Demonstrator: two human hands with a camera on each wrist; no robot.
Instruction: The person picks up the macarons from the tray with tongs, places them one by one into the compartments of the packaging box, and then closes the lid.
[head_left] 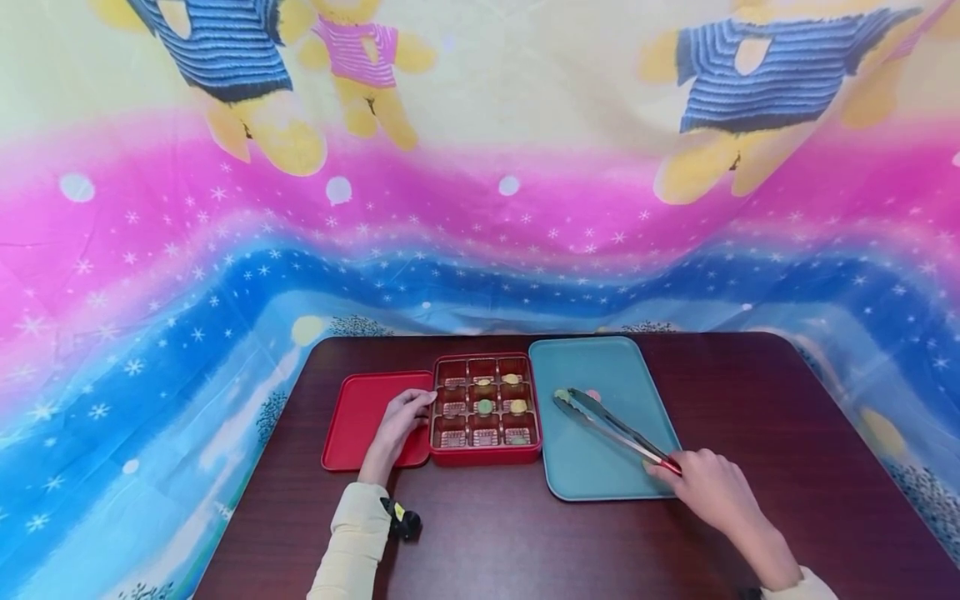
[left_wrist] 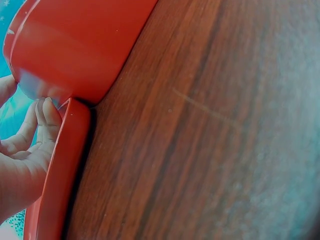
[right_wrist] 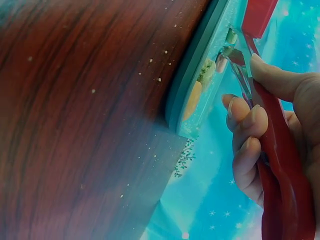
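My left hand (head_left: 400,421) has its fingertips at the left rim and side of a red compartment box (head_left: 485,457). Yellow and green cookies sit in several of its cells, including a green cookie (head_left: 485,407) in the centre cell. Gripped by my right hand (head_left: 712,490) are red-handled metal tongs (head_left: 618,432), slanting over the teal tray (head_left: 600,479). Their tips are right at a green cookie (head_left: 561,394), with a pink cookie (head_left: 593,395) just to the right. In the right wrist view, a yellow-orange piece (right_wrist: 192,101) and a green piece (right_wrist: 206,72) show near the tray's edge.
A red lid (head_left: 360,425) lies left of the box, partly under my left hand. The dark wooden table (head_left: 480,533) reaches to a printed cloth backdrop (head_left: 480,275) behind it. Small crumbs (right_wrist: 159,79) dot the table in the right wrist view.
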